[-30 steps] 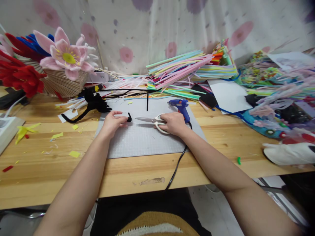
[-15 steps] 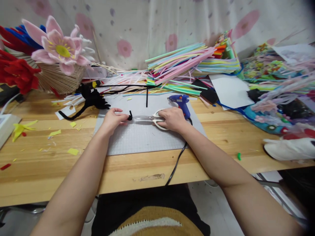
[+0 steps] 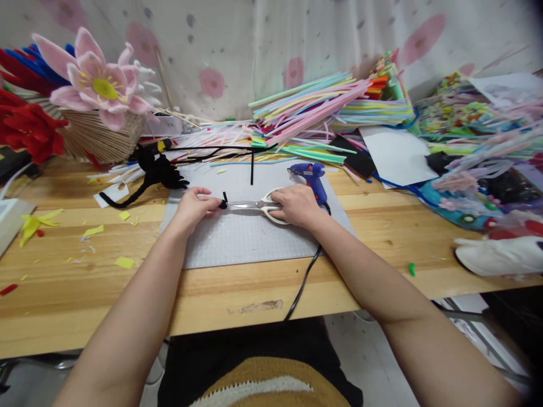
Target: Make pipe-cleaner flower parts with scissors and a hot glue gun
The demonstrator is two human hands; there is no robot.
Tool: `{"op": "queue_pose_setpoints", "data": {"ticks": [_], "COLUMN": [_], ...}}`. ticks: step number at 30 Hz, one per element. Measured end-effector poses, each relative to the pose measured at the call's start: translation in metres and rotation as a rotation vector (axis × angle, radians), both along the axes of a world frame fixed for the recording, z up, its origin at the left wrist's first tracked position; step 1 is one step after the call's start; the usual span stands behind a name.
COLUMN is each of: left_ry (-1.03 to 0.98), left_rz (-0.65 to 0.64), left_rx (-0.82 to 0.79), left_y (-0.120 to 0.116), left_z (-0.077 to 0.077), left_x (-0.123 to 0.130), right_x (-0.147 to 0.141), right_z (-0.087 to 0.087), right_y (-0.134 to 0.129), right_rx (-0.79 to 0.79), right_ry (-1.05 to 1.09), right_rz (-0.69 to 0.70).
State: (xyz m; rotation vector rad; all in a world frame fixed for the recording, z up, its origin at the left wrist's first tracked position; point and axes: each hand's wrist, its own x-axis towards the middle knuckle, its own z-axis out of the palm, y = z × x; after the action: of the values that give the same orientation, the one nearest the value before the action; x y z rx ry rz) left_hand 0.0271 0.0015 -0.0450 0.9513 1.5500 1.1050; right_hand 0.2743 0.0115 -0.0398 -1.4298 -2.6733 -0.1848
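Note:
My left hand [image 3: 196, 208] pinches a small black fuzzy piece [image 3: 223, 203] over the grey cutting mat [image 3: 237, 243]. My right hand [image 3: 294, 204] holds white-handled scissors [image 3: 268, 207], whose blades point left and reach the black piece. The blades look closed or nearly so. Behind my right hand lies a blue glue gun [image 3: 311, 176], its black cable running toward the table's front edge. A black stem [image 3: 252, 168] lies on the mat's back part. To the left of the mat is a black fuzzy shape [image 3: 159, 172] with a long curved tail.
Colourful fuzzy stems [image 3: 314, 110] are heaped at the back. A pink flower [image 3: 104, 87] and a red flower [image 3: 31, 127] stand at the left. Yellow scraps [image 3: 124, 262] dot the wooden table [image 3: 106, 305]. White paper [image 3: 394, 155] and a white shoe-like item [image 3: 500, 256] are right.
The scissor blades, apart before, have come together at the black piece. Both hands stay in nearly the same place.

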Motion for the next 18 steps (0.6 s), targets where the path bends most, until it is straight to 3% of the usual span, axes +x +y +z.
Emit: {"op": "queue_pose_setpoints", "data": {"ticks": [18], "left_ry": [-0.065], "left_rz": [-0.044], "left_rx": [-0.062], "left_y": [-0.0016], "left_z": [0.0046], "left_x": [-0.0016], "right_x": [0.0012], "right_z": [-0.0004], "right_y": [0.0012], "right_rx": [0.028], "right_ry": [-0.014], "right_rz": [0.040]}}
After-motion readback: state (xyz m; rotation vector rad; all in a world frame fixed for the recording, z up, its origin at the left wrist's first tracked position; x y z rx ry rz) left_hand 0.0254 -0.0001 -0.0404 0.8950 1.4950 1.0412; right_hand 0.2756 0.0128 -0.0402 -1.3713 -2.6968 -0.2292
